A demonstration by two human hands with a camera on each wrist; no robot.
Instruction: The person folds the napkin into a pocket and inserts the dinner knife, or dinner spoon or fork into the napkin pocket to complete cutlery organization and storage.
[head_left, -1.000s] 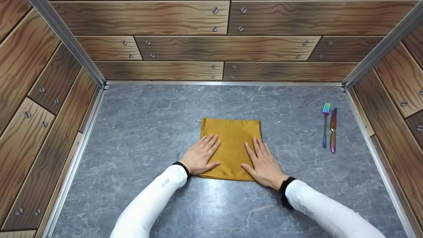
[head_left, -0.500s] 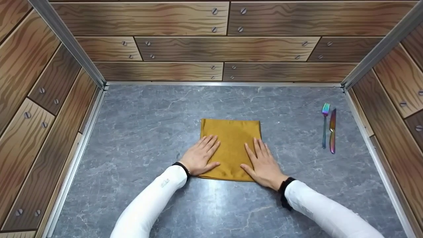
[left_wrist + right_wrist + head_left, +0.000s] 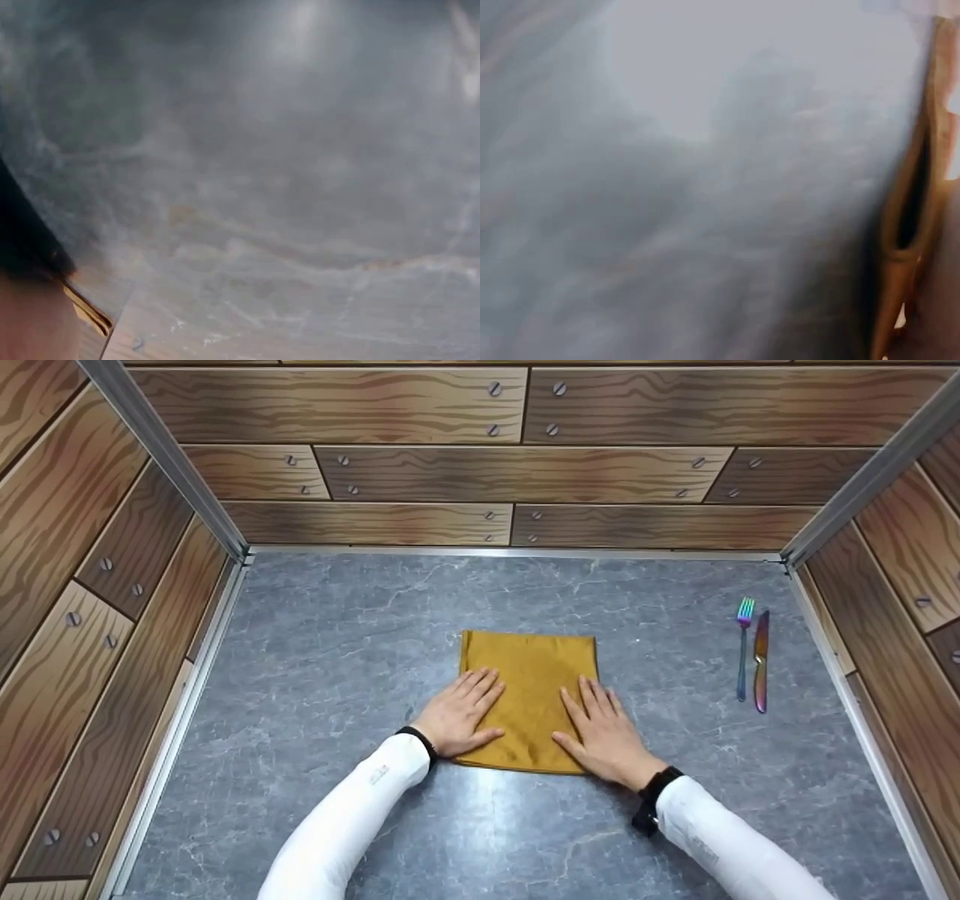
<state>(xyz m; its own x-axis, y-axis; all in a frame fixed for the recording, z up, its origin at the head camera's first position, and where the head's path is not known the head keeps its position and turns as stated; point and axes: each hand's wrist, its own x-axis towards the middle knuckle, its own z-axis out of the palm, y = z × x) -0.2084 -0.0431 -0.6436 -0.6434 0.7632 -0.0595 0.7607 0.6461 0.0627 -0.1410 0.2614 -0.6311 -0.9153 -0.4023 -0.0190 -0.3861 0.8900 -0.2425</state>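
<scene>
A mustard-gold cloth [image 3: 531, 697], folded into a near square, lies flat on the grey table in the head view. My left hand [image 3: 461, 712] rests on its left edge with straight fingers spread. On the opposite edge lies my right hand [image 3: 604, 727], palm down, fingers also straight. In the right wrist view the layered edge of the cloth [image 3: 907, 202] shows a small gap between folds. The left wrist view holds only a sliver of the folded cloth [image 3: 88, 311] beside a blurred part of the hand.
To the right, a rainbow-coloured fork [image 3: 743, 649] and a matching knife [image 3: 761, 664] lie side by side on the marbled grey table [image 3: 337, 615]. Wood-print walls [image 3: 420, 472] with metal edging enclose the left, back and right sides.
Both hands stay in place on the cloth. The whole head view has shifted slightly; the right wrist is turned a little.
</scene>
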